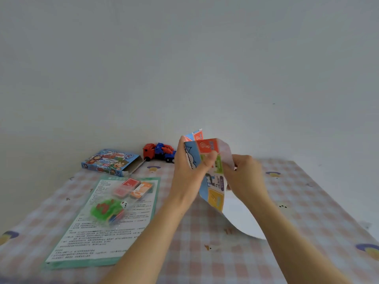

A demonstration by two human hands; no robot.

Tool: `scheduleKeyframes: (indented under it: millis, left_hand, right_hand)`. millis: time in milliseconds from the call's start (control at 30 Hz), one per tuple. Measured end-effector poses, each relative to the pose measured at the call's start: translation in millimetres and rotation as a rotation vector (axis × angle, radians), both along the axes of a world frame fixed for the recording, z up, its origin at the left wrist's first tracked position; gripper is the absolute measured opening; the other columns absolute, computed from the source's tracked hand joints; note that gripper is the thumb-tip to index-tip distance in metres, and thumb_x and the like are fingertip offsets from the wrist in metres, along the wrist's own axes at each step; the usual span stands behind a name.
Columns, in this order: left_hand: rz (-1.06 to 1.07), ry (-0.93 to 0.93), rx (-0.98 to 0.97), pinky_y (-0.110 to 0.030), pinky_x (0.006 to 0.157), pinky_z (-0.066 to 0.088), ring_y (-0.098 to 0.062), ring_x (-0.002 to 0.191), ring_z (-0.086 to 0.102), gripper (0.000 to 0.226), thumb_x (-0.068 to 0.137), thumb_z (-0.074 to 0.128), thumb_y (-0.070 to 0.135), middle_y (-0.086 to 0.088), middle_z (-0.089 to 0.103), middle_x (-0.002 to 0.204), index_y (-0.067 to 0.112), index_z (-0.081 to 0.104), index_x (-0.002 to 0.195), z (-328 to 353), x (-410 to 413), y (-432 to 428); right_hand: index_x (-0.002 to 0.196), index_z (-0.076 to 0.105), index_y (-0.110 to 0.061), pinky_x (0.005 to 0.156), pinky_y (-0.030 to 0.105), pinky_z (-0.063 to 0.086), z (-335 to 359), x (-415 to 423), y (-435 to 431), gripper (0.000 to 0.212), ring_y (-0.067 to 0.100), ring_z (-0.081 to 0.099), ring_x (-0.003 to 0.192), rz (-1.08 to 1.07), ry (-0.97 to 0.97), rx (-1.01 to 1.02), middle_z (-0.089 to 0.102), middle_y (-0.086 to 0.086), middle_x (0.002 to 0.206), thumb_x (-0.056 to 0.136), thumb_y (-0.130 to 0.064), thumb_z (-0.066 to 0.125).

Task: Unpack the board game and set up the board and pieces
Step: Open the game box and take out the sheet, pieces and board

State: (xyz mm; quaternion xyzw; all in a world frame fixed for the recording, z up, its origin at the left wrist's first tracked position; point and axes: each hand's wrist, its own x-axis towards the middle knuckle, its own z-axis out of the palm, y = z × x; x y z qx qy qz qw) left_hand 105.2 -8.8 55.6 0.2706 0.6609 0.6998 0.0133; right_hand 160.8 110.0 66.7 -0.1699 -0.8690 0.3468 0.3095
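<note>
A folded paper game board [214,193] with coloured squares is held up above the table's middle. My left hand [188,167] grips its left edge with the thumb across the printed face. My right hand [244,175] pinches its right side; a white flap hangs down to the table beneath. The open game box [111,161] lies at the back left. An instruction sheet [106,222] lies flat at the left, with red and orange card packs [134,188], a white die [123,204] and a clear bag of green and red pieces [106,210] on it.
A red and blue toy truck [159,152] stands against the wall behind the board. The table wears a pink checked cloth [297,212]. A plain white wall rises right behind the table.
</note>
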Motion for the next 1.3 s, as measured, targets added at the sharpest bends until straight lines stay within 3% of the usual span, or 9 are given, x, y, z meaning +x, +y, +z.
scheduleKeyframes:
  millis: [67, 200, 367, 533, 767, 900, 1000, 1133, 1300]
  left_hand:
    - [0.018, 0.105, -0.066, -0.014, 0.094, 0.038, 0.027, 0.113, 0.035, 0.078, 0.066, 0.073, 0.059, 0.033, 0.032, 0.128, 0.077, 0.017, 0.118, 2, 4, 4]
    - [0.043, 0.222, -0.142, -0.039, 0.116, 0.027, -0.003, 0.143, 0.014, 0.130, 0.055, 0.080, 0.060, 0.019, 0.009, 0.154, 0.043, -0.011, 0.147, 3, 3, 10]
    - [0.041, 0.226, -0.168, -0.004, 0.086, 0.036, 0.028, 0.110, 0.030, 0.098, 0.079, 0.070, 0.014, 0.036, 0.025, 0.131, 0.038, 0.005, 0.148, 7, -2, 5]
    - [0.261, 0.335, -0.337, -0.019, 0.091, 0.035, -0.009, 0.128, 0.037, 0.072, 0.083, 0.059, 0.004, 0.006, 0.034, 0.146, 0.026, 0.030, 0.145, 1, -16, 2]
    - [0.528, 0.416, -0.404, -0.021, 0.067, 0.040, -0.015, 0.092, 0.054, 0.039, 0.086, 0.053, -0.003, -0.004, 0.067, 0.111, 0.015, 0.065, 0.119, -11, -44, -8]
    - [0.682, 0.711, -0.279, -0.038, 0.077, 0.045, -0.025, 0.092, 0.048, 0.055, 0.068, 0.042, -0.017, -0.004, 0.069, 0.101, 0.011, 0.072, 0.105, -2, -50, -10]
    - [0.731, 0.934, -0.214, -0.032, 0.079, 0.043, -0.021, 0.092, 0.045, 0.055, 0.068, 0.036, -0.008, -0.001, 0.069, 0.101, 0.011, 0.074, 0.103, -2, -48, -10]
    - [0.615, 1.158, -0.289, -0.033, 0.086, 0.044, -0.023, 0.095, 0.054, 0.045, 0.073, 0.042, -0.005, -0.003, 0.069, 0.100, 0.010, 0.074, 0.102, -16, -38, -1]
    - [0.179, 1.044, -0.727, -0.036, 0.083, 0.052, -0.016, 0.095, 0.061, 0.041, 0.072, 0.054, -0.004, 0.006, 0.072, 0.097, 0.020, 0.074, 0.099, -34, -28, 13]
  right_hand:
    - [0.070, 0.067, -0.005, 0.038, 0.022, 0.040, 7, 0, 2, 0.026, 0.008, 0.053, 0.036, -0.002, 0.038, -0.089, 0.063, 0.004, 0.053, 0.088, -0.013, 0.051]
    - [0.072, 0.068, -0.022, 0.040, 0.020, 0.047, 12, 0, 6, 0.027, 0.006, 0.055, 0.034, 0.026, 0.057, -0.153, 0.064, -0.005, 0.054, 0.090, -0.009, 0.052]
    - [0.079, 0.073, -0.014, 0.043, 0.017, 0.044, 18, 7, 22, 0.021, 0.007, 0.055, 0.037, 0.043, 0.133, -0.280, 0.064, 0.005, 0.049, 0.091, -0.014, 0.056]
    - [0.093, 0.073, -0.018, 0.051, 0.024, 0.054, 27, 11, 27, 0.024, 0.011, 0.066, 0.048, 0.086, 0.266, -0.381, 0.070, 0.004, 0.074, 0.093, -0.006, 0.052]
    - [0.102, 0.074, -0.028, 0.066, 0.030, 0.059, 29, 15, 44, 0.044, 0.013, 0.070, 0.072, -0.028, 0.410, -0.400, 0.074, -0.004, 0.090, 0.086, 0.004, 0.048]
    - [0.096, 0.074, -0.035, 0.071, 0.040, 0.056, 25, 22, 60, 0.050, 0.014, 0.064, 0.085, -0.193, 0.506, -0.371, 0.070, -0.010, 0.101, 0.082, 0.004, 0.046]
    - [0.099, 0.073, -0.030, 0.092, 0.028, 0.050, 23, 30, 71, 0.051, 0.009, 0.058, 0.110, -0.260, 0.587, -0.345, 0.060, -0.005, 0.127, 0.082, 0.009, 0.045]
    - [0.092, 0.073, -0.026, 0.090, 0.012, 0.040, 9, 44, 85, 0.053, 0.011, 0.052, 0.120, -0.394, 0.603, -0.301, 0.056, -0.003, 0.132, 0.078, 0.013, 0.040]
    - [0.094, 0.076, -0.015, 0.101, 0.032, 0.039, -31, 63, 112, 0.049, 0.024, 0.051, 0.121, -0.587, 0.324, -0.218, 0.056, 0.003, 0.135, 0.075, 0.013, 0.041]
